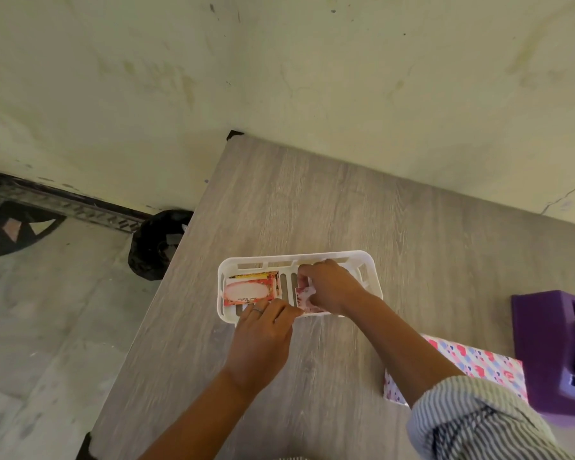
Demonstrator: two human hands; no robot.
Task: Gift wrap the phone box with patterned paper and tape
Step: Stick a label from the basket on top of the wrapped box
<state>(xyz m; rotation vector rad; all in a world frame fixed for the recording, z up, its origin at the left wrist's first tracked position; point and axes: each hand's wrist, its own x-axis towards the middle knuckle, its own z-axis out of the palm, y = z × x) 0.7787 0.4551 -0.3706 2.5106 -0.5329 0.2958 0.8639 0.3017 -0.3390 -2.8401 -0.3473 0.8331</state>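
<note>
A white slotted plastic tray (262,258) sits in the middle of the wooden table. In its left half lies a stack of red and orange gift cards (251,288). My right hand (329,287) reaches into the tray's right half and pinches a pink card (305,298) there. My left hand (262,340) rests on the tray's near rim, fingers curled over the edge by the cards. The box wrapped in pink and blue heart-patterned paper (478,363) lies at the right, partly hidden behind my right forearm and its striped sleeve.
A purple tape dispenser (551,346) stands at the right edge beside the wrapped box. The grey wood table (312,200) meets a pale wall behind. Its left edge drops to a floor where a black bin bag (156,244) sits.
</note>
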